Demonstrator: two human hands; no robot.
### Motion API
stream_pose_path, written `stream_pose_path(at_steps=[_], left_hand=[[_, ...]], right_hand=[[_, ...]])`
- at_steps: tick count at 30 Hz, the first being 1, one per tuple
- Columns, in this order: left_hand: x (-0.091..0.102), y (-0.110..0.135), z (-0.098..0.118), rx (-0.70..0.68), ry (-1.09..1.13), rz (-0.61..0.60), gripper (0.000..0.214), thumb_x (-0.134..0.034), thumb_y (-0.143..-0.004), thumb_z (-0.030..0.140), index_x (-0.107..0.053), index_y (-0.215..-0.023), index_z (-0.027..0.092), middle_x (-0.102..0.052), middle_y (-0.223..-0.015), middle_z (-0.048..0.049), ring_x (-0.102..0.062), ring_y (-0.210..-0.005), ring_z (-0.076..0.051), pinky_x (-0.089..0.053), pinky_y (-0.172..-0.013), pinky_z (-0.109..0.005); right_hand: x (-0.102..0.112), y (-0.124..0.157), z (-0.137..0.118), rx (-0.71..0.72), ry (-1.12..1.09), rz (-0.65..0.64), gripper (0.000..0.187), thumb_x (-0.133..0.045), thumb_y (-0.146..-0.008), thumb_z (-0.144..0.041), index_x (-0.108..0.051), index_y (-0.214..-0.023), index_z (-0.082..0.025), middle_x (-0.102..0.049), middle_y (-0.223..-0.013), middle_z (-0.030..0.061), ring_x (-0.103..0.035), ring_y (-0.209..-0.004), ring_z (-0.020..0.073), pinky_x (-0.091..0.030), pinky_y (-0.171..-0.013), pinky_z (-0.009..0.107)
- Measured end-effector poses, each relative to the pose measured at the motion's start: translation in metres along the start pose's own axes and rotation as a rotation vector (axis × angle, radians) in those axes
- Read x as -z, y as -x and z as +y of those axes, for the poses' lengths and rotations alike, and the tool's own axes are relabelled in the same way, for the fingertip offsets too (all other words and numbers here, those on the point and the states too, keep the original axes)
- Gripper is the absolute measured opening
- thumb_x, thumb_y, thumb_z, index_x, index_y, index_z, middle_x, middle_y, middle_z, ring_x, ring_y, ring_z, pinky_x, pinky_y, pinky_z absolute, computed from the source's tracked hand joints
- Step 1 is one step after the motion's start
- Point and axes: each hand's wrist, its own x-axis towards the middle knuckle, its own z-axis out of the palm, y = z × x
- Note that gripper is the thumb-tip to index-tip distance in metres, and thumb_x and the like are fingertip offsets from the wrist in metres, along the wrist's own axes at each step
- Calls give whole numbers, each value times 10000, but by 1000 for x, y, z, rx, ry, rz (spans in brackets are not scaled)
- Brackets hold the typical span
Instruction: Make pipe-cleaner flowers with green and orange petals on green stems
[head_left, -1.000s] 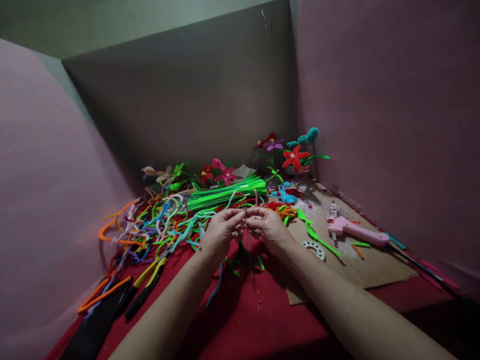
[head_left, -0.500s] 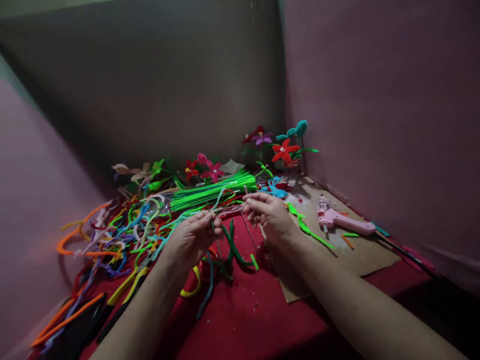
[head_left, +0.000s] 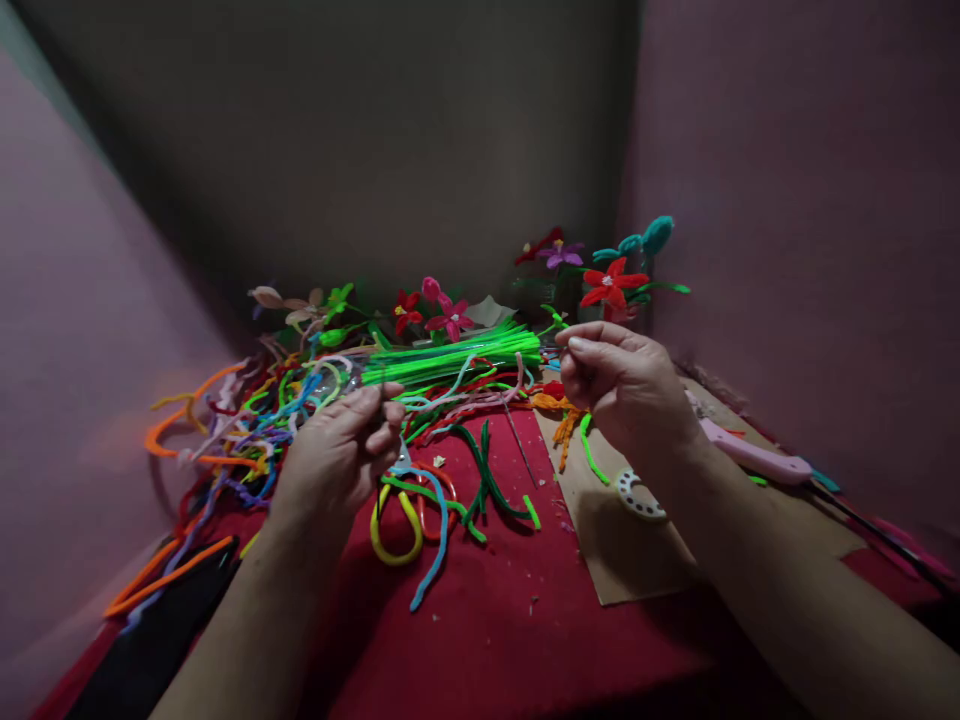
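Note:
My left hand (head_left: pixel 349 440) is closed in a pinch above the red tabletop, with a thin dark stem (head_left: pixel 379 505) showing above and below its fingers. To the right and a little higher, my right hand (head_left: pixel 619 385) has thumb and forefinger pressed together; whatever is between them is too small to make out. Between the hands, dark green pipe cleaners (head_left: pixel 487 480) lie crossed on the table. Below my left hand are scissors with yellow and red handle loops (head_left: pixel 397 555), a light blue pipe cleaner (head_left: pixel 441 545) lying over them. A thin dark rod (head_left: pixel 521 440) lies nearby.
A bundle of bright green pipe cleaners (head_left: pixel 450 355) lies behind the hands, a tangled multicoloured pile (head_left: pixel 255 430) to the left. Pipe-cleaner flowers (head_left: pixel 613 285) stand at the back. Cardboard (head_left: pixel 619 560) and a pink glue gun (head_left: pixel 757 455), partly hidden by my right arm, are right.
My hands have moved apart, the right one up and rightward, the left one slightly up and leftward in view. The view has shifted; my left arm now covers the yellow-handled pliers.

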Motion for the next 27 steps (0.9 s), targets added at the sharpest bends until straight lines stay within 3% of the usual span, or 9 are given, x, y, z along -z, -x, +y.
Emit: stream_pose_path(at_steps=[3,7,9,12,13,18,27], left_hand=[[12,2,13,-71,-68,110,270,-570,-761,388,-597,-823,127,-525,-599,25,-309,-344,-7,-244,-308,-120],[19,4,15,-141,-319,158,234,-655,-667,304,-606,-834,147,-532,-590,41,-327,-354,-14,-224,-341,-132],[19,1,8,-191,-616,133,197,-634,-669,296,-621,-808,157,-565,-591,33,-389,-384,-42,-284,-381,-159],[15,-7,-12,-219,-1229,-23,155,-555,-716,292,-652,-728,171,-650,-674,-10,-559,-574,-131,-405,-541,-221],[13,-10,-20,-201,-1323,-55,156,-554,-714,294,-665,-711,185,-666,-687,-21,-585,-634,-161,-416,-588,-245],[5,-17,-47,-137,-1578,-63,198,-597,-653,381,-656,-616,196,-652,-627,-88,-604,-661,-272,-386,-577,-324],[6,-22,-51,-99,-1711,-111,200,-485,-711,290,-648,-635,202,-660,-652,-66,-592,-639,-200,-357,-564,-270]], right_hand=[[-2,6,22,-23,156,-54,74,-606,-682,-194,-630,-742,-157,-566,-529,-27,-453,-427,62,-320,-393,180],[-5,17,52,-33,498,-194,53,-583,-702,-181,-631,-706,-158,-569,-560,-23,-484,-483,83,-383,-472,215],[-7,23,63,35,688,-310,86,-553,-733,-159,-637,-723,-169,-611,-644,-1,-543,-592,113,-423,-571,244],[-10,30,73,179,954,-507,123,-535,-765,-152,-651,-797,-179,-632,-770,32,-566,-746,153,-432,-692,281],[-11,33,75,220,1032,-572,140,-534,-770,-154,-652,-843,-179,-629,-813,43,-560,-786,163,-429,-715,285],[-17,44,79,309,1256,-805,204,-494,-805,-150,-626,-956,-183,-603,-936,70,-516,-884,175,-416,-764,277],[-16,46,84,394,1328,-812,180,-460,-824,-165,-625,-895,-155,-614,-876,70,-478,-848,186,-395,-753,293]])
